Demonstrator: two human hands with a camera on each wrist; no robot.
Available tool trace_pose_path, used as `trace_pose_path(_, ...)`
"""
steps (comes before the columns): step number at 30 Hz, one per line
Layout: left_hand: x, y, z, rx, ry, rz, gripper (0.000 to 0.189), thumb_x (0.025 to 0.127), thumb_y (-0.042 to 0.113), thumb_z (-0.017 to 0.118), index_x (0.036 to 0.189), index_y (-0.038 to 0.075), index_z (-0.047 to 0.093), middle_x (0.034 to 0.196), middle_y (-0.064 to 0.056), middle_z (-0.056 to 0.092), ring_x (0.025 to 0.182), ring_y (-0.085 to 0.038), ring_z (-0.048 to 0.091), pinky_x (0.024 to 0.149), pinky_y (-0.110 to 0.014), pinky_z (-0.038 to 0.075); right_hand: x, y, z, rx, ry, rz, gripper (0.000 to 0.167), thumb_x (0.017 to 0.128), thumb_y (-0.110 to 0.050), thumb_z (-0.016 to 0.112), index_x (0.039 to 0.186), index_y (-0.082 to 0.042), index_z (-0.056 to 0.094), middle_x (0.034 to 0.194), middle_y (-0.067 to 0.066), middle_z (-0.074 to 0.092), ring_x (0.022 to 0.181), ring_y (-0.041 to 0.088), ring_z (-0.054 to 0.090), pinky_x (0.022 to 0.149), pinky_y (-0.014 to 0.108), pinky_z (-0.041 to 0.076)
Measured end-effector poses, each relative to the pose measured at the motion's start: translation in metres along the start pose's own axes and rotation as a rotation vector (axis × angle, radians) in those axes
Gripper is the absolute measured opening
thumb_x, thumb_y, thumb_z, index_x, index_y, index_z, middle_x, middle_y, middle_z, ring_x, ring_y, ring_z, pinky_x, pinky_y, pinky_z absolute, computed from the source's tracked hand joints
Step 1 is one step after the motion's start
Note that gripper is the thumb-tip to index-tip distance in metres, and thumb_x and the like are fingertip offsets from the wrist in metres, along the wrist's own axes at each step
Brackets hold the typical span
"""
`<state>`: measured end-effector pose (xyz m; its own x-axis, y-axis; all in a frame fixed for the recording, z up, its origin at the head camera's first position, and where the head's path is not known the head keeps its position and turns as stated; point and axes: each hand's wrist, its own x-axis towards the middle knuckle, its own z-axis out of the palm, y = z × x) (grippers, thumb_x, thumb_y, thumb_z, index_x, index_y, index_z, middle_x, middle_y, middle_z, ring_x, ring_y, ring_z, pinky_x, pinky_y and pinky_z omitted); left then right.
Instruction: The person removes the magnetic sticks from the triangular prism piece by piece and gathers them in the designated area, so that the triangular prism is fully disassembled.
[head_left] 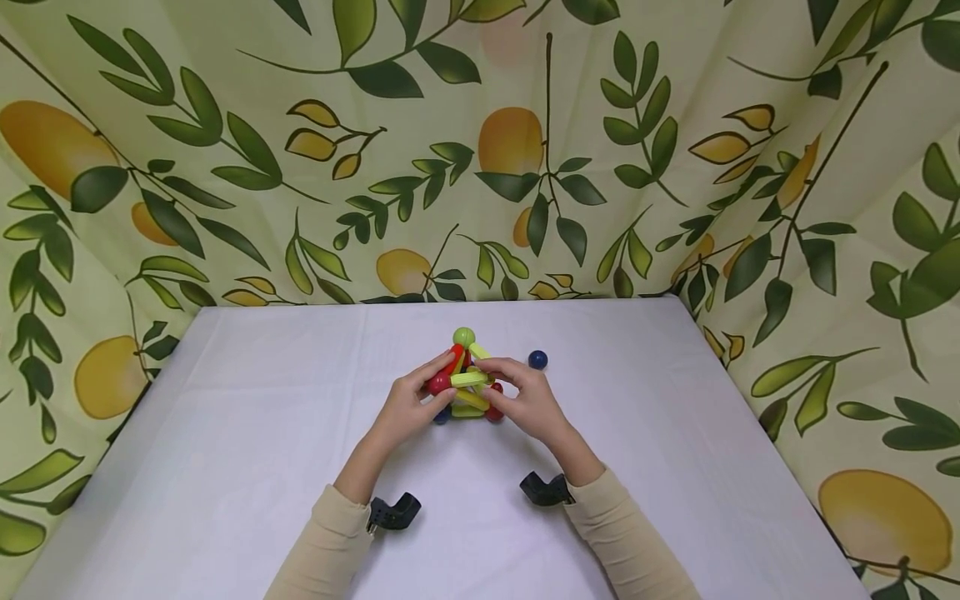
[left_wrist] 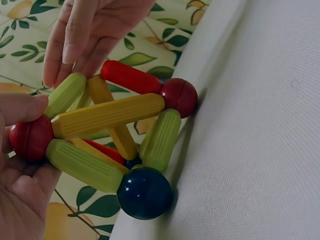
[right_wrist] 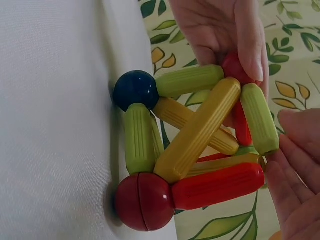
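Fruit-printed curtain (head_left: 450, 183) backed the white-clothed table (head_left: 225, 458). On it, between the left hand (head_left: 405, 406) and the right hand (head_left: 531, 404), stood a ball-and-rod frame (right_wrist: 200, 132). At the frame's right, the right hand flanked the crosswise green rod's (right_wrist: 260, 120) free end, grip undeterminable; at its left, the left hand pinched a red ball (left_wrist: 31, 137).

Bright, even light filled the head view, giving the white cloth-covered counter (head_left: 225, 467) a faint lavender cast and leaving only soft, weak shadows. The cream leaf-and-fruit-patterned fabric backdrop (head_left: 450, 117) looked stretched toward the side edges. Both wrist views were dimmer and greyer. Small white glints dotted the glossy dark blue ball (left_wrist: 145, 193), and a soft shadow darkened the counter beside the glossy dark red ball (right_wrist: 145, 201). Motion blur was slight throughout.
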<state>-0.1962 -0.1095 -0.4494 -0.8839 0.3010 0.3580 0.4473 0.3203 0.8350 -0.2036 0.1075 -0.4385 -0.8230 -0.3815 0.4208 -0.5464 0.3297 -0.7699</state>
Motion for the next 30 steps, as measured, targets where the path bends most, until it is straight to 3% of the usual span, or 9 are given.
trace_pose_path(3,0.0,-0.001,0.001,0.0,0.006,0.018,0.053,0.087,0.01,0.068,0.136,0.002,0.049,0.142,-0.017,0.047,0.125,-0.036,0.051,0.089,-0.037,0.053,0.0,-0.002,0.003,-0.095,0.017,-0.017,0.037,0.081,-0.002,0.072,0.117,-0.006,0.065,0.116,0.007,0.067,0.102,0.019,0.065,0.09,0.037,0.054)
trace_pose_path(4,0.0,0.005,0.0,0.0,0.005,0.016,0.053,0.087,0.008,0.067,0.136,0.0,0.049,0.142,-0.019,0.046,0.125,-0.037,0.051,0.089,-0.038,0.053,0.001,-0.003,0.004,-0.127,0.021,-0.028,0.037,0.081,-0.001,0.072,0.117,-0.006,0.065,0.116,0.007,0.067,0.101,0.019,0.064,0.088,0.036,0.055)
trace_pose_path(10,-0.001,0.006,0.0,-0.006,0.001,-0.003,0.053,0.087,0.006,0.067,0.136,-0.002,0.048,0.142,-0.02,0.046,0.125,-0.037,0.051,0.09,-0.041,0.053,0.0,-0.006,0.011,-0.28,0.058,-0.133,0.038,0.079,0.007,0.071,0.114,-0.006,0.067,0.114,0.007,0.067,0.099,0.018,0.062,0.076,0.028,0.056)
trace_pose_path(11,-0.001,0.0,0.001,-0.007,0.005,0.001,0.053,0.087,0.008,0.068,0.136,0.0,0.049,0.142,-0.018,0.046,0.125,-0.036,0.051,0.09,-0.04,0.053,-0.001,-0.006,0.012,-0.296,0.065,-0.148,0.038,0.078,0.007,0.071,0.113,-0.006,0.067,0.114,0.007,0.067,0.099,0.018,0.061,0.076,0.027,0.056)
trace_pose_path(17,-0.001,-0.002,0.002,-0.002,0.016,0.025,0.053,0.087,0.01,0.068,0.136,0.003,0.05,0.141,-0.017,0.048,0.123,-0.036,0.052,0.088,-0.037,0.053,-0.001,-0.005,0.015,-0.384,0.091,-0.208,0.037,0.077,0.008,0.072,0.112,-0.003,0.067,0.113,0.008,0.065,0.107,0.022,0.06,0.091,0.031,0.053)
trace_pose_path(21,-0.001,-0.001,0.002,0.005,0.018,0.035,0.054,0.086,0.01,0.068,0.136,0.002,0.05,0.141,-0.017,0.048,0.123,-0.036,0.053,0.088,-0.037,0.053,0.0,-0.005,0.016,-0.444,0.1,-0.255,0.034,0.078,0.007,0.072,0.11,-0.002,0.068,0.11,0.008,0.066,0.103,0.022,0.061,0.091,0.031,0.053)
trace_pose_path(25,-0.001,0.0,0.001,0.015,0.015,0.04,0.054,0.086,0.009,0.068,0.136,0.001,0.049,0.141,-0.019,0.047,0.123,-0.037,0.052,0.088,-0.038,0.053,0.0,-0.004,0.014,-0.456,0.101,-0.291,0.032,0.079,0.007,0.071,0.109,-0.003,0.068,0.109,0.008,0.066,0.102,0.021,0.061,0.092,0.032,0.053)
trace_pose_path(30,0.0,0.002,0.001,0.023,0.005,0.004,0.055,0.086,0.009,0.069,0.137,0.003,0.049,0.142,-0.017,0.047,0.124,-0.036,0.051,0.089,-0.04,0.053,0.0,-0.004,0.012,-0.349,0.092,-0.263,0.03,0.082,0.004,0.069,0.11,-0.006,0.067,0.11,0.007,0.067,0.1,0.018,0.062,0.085,0.027,0.055)
